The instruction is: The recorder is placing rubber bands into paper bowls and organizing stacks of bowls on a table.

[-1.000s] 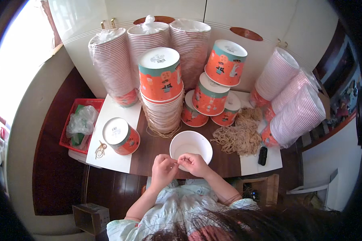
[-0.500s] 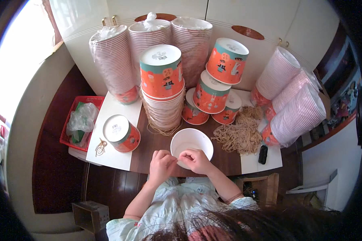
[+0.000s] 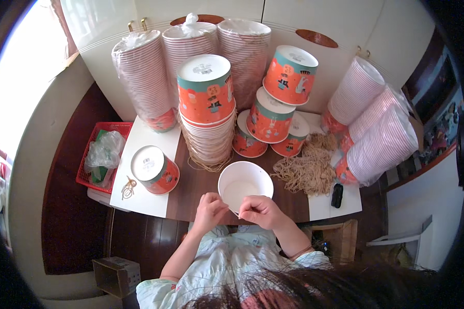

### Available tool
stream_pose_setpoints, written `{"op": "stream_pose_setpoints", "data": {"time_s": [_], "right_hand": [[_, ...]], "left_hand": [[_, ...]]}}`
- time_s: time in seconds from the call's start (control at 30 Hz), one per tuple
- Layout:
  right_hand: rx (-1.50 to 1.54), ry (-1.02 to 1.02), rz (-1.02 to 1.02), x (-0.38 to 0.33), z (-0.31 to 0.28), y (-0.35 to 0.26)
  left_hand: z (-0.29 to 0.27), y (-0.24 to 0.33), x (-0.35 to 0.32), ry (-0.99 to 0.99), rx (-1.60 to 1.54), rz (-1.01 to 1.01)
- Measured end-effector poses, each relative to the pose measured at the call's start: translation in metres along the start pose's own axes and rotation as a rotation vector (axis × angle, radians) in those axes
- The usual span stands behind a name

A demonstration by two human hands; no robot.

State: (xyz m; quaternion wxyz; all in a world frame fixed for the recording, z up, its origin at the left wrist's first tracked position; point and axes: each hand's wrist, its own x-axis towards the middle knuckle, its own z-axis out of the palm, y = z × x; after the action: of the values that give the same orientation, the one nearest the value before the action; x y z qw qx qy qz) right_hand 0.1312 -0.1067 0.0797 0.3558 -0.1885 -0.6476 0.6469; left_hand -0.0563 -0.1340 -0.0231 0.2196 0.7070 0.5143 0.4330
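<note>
**Fine string work at the bucket's rim**

An open white paper bucket (image 3: pixel 245 185) stands on the dark wooden table (image 3: pixel 191 193), at its near edge. The left hand (image 3: pixel 209 208) and right hand (image 3: pixel 259 210) pinch narrowly just below it, seemingly on thin string. Keep pinches tight and close. The fibrous tan string pile (image 3: pixel 308 169) lies right.

Bright daylight from left, overexposed glare there; fisheye bending, dark vignetted corners.
</note>
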Motion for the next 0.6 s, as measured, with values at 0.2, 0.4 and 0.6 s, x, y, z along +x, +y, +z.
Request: {"op": "stream_pose_setpoints", "data": {"time_s": [0.2,0.4,0.6], "right_hand": [[-0.07,0.033,0.021,-0.003,-0.005,0.003],[-0.072,0.026,0.058,-0.009,-0.001,0.004],[-0.094,0.015,0.006,-0.012,-0.001,0.007]], "left_hand": [[0.003,0.006,0.0,0.063,-0.029,-0.059],[0.007,0.009,-0.003,0.099,0.006,-0.006],[0.011,-0.002,-0.011,0.137,0.052,0.013]]}}
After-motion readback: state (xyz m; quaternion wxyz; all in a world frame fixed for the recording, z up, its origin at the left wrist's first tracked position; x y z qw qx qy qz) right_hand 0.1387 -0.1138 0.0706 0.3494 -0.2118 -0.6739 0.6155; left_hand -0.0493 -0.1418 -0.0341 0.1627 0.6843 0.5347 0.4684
